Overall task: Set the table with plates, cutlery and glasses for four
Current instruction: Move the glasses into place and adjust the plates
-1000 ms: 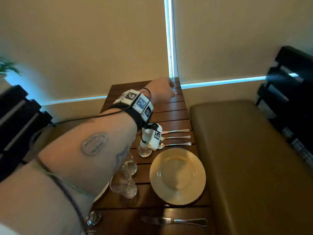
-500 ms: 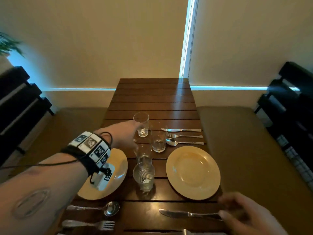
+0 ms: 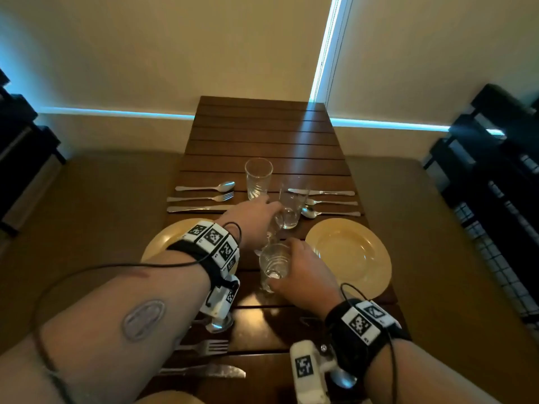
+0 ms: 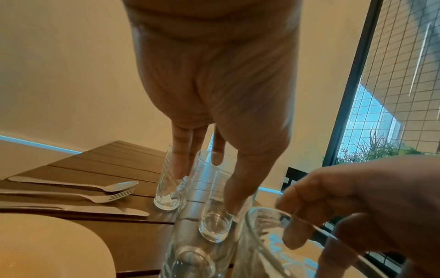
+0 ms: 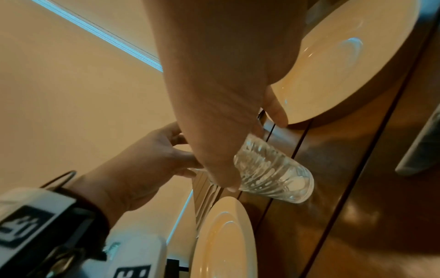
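Note:
Four clear glasses stand in the middle of the wooden table (image 3: 262, 132). My left hand (image 3: 253, 220) reaches in from the left and grips one middle glass (image 3: 275, 224) (image 4: 202, 188) between thumb and fingers. My right hand (image 3: 300, 272) (image 5: 214, 112) grips the nearest, ribbed glass (image 3: 272, 265) (image 5: 273, 175), which tilts over the table. A far glass (image 3: 258, 177) and a right glass (image 3: 291, 205) stand free. A yellow plate (image 3: 159, 243) lies on the left and another plate (image 3: 350, 258) on the right.
Spoon, fork and knife lie at far left (image 3: 204, 197) and far right (image 3: 332, 203). A fork (image 3: 204, 346) and a knife (image 3: 210, 371) lie near me, beside a third plate's rim (image 3: 169, 399). Tan cushioned benches (image 3: 437, 228) flank the table; a wall closes the far end.
My left hand drew back from the far glass and took hold of a nearer one. My right hand came in from the lower right and took the nearest glass.

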`<state>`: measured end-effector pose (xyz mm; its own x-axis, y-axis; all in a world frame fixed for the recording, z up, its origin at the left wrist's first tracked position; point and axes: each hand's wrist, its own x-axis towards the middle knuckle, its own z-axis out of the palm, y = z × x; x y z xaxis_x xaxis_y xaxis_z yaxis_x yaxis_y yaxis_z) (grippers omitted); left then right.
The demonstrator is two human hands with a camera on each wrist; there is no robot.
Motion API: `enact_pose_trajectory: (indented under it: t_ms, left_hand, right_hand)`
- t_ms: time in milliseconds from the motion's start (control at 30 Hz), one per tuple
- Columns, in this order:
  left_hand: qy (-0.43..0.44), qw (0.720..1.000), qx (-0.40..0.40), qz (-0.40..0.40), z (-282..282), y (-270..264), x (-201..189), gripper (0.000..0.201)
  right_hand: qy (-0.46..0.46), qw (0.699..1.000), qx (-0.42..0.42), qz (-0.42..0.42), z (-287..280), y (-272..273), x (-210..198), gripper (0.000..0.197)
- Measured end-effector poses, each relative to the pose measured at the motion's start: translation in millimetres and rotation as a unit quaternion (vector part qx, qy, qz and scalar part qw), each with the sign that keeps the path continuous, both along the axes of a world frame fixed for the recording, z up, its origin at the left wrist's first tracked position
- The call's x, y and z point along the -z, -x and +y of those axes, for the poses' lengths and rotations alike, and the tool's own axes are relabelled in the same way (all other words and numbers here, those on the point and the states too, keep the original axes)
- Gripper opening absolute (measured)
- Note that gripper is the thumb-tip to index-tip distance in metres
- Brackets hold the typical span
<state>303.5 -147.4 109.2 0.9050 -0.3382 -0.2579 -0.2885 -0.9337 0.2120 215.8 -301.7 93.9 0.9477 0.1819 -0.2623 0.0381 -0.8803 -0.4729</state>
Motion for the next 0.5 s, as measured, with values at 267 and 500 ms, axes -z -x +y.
enact_pose_trajectory:
  t_ms: [267,500]
  left_hand:
    - [0.062,0.994,-0.064,-0.070,27,91,-44,0.072]
    - [0.075,0.992,-0.091,-0.054,28,236,-68,0.079]
  right_hand:
    - [0.000,1.000,-0.009,0.015,-26,39,-20,0.095]
    - [-0.019,0.999,-0.043,0.001,-68,121,-31,0.096]
